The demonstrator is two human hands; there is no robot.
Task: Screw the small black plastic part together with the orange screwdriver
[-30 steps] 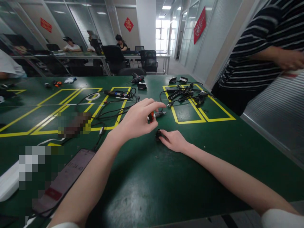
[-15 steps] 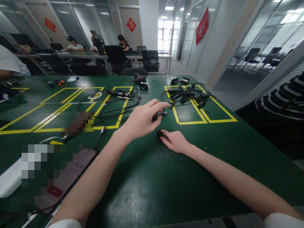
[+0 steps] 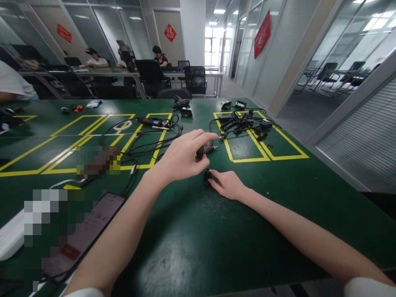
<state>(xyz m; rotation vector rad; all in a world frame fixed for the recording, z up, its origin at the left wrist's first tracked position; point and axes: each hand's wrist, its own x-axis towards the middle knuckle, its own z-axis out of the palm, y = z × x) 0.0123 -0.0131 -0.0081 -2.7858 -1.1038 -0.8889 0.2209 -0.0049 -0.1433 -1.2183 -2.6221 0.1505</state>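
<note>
My left hand (image 3: pixel 185 156) hovers over the middle of the green table (image 3: pixel 185 231), its index finger stretched out to the right. A dark rounded piece (image 3: pixel 200 152) shows between the curled fingers and the thumb; most of it is hidden and its kind is unclear. Just beyond lies a dark pen-shaped tool with a pale pointed tip (image 3: pixel 211 149). Below, my right hand (image 3: pixel 227 184) rests at the tabletop, thumb and fingers pinching a small black part (image 3: pixel 206 177) with a short post on top. A tiny metal bit (image 3: pixel 204 205) lies nearer me.
Black cables and parts (image 3: pixel 244 123) are heaped at the right in yellow tape frames. A drill (image 3: pixel 180 102) lies at the back. Leftward are a coiled-cable tool (image 3: pixel 154 122), a white tape ring (image 3: pixel 123 125) and a phone (image 3: pixel 95 222). People sit farther off.
The dark piece in my left hand has shifted slightly left with the fingers. My right hand stays on the black part. A striped sleeve at the right has left view.
</note>
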